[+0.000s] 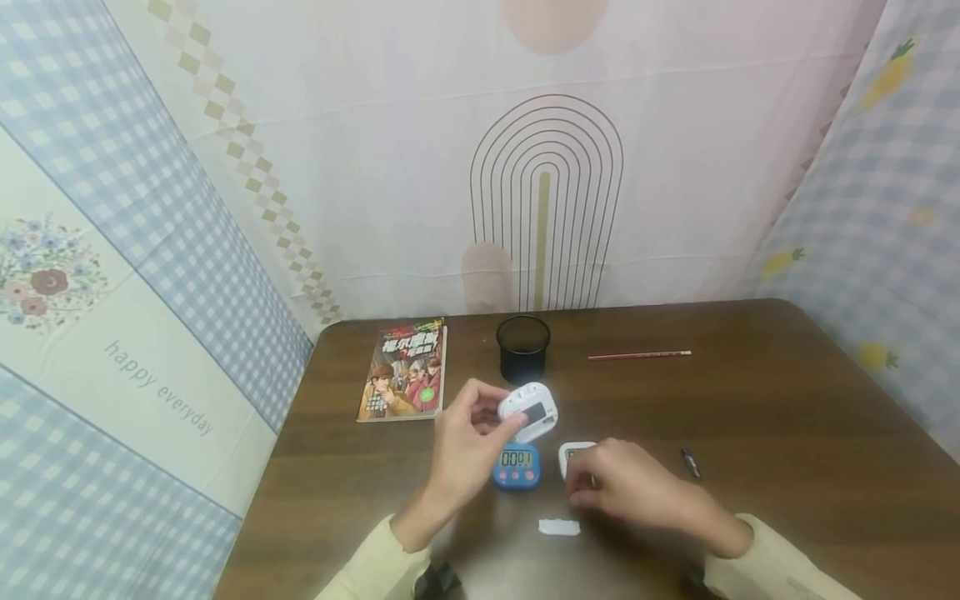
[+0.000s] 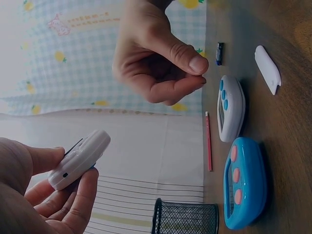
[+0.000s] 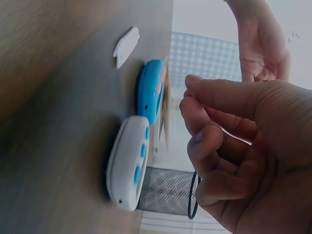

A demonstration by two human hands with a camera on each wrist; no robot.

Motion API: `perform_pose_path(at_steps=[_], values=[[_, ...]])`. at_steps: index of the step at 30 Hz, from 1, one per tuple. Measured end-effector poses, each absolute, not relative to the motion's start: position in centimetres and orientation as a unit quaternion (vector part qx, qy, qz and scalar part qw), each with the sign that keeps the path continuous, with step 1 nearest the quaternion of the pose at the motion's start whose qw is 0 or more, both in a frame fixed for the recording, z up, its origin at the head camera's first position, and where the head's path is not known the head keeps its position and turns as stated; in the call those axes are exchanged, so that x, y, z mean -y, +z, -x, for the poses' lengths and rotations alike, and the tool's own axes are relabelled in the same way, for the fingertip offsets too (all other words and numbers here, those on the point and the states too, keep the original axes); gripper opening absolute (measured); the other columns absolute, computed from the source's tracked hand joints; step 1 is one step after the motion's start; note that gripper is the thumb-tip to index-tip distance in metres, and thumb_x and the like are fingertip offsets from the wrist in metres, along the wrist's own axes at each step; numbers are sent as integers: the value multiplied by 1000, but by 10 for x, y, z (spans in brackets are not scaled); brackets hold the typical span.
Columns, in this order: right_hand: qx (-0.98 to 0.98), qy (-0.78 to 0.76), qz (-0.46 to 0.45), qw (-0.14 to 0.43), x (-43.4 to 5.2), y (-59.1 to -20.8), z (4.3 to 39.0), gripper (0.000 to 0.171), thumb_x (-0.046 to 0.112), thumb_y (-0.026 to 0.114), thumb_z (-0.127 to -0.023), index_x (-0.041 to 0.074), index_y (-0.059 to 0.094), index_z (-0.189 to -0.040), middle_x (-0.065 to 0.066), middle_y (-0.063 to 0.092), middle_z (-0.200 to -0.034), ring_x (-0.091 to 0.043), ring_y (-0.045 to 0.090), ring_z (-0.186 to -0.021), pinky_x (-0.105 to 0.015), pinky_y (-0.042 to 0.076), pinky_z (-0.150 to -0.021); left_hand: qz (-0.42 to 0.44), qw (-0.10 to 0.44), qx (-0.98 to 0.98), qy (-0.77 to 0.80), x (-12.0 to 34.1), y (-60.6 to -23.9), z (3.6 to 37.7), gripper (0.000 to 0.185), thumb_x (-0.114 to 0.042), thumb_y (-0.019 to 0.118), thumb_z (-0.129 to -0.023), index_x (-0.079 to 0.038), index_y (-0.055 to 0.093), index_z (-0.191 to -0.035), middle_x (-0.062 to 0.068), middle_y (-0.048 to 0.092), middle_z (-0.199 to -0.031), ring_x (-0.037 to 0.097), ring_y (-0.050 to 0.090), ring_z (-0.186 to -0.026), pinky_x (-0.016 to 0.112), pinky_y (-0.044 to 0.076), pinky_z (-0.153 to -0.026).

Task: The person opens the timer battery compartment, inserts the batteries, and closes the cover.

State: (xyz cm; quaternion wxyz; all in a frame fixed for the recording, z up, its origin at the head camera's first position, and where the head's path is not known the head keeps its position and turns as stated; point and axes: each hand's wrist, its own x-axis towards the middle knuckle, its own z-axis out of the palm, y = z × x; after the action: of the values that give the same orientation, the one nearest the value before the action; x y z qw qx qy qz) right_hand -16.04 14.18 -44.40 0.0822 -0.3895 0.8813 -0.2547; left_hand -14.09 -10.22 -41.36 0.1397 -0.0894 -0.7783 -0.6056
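Brown wooden table [image 1: 787,433] against patterned fabric walls [image 1: 420,167].

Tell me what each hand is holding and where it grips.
Left hand holds the white timer by its edge, off the table; right hand holds nothing visible.

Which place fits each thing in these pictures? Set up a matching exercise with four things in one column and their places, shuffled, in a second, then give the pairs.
Things:
1. white timer
2. blue timer
3. pencil
4. book

Places:
A. lying flat at the table's far left
B. held off the table in the left hand
C. lying right of the mesh cup
D. on the table between the two hands

Pairs: 1-B, 2-D, 3-C, 4-A
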Motion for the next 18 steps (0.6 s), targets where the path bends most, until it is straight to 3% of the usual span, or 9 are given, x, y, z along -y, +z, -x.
perform_pose_path(at_steps=[18], values=[[-908,-241,337,53,-176,-453,165,17,16,87,-84,27,74,-89,22,65,-80,4,54,-70,-21,50,-63,96,143,781,-600,103,-414,142,27,-7,86,-88,-10,69,-109,8,79,-100,19,75,-86,27,64,-73]])
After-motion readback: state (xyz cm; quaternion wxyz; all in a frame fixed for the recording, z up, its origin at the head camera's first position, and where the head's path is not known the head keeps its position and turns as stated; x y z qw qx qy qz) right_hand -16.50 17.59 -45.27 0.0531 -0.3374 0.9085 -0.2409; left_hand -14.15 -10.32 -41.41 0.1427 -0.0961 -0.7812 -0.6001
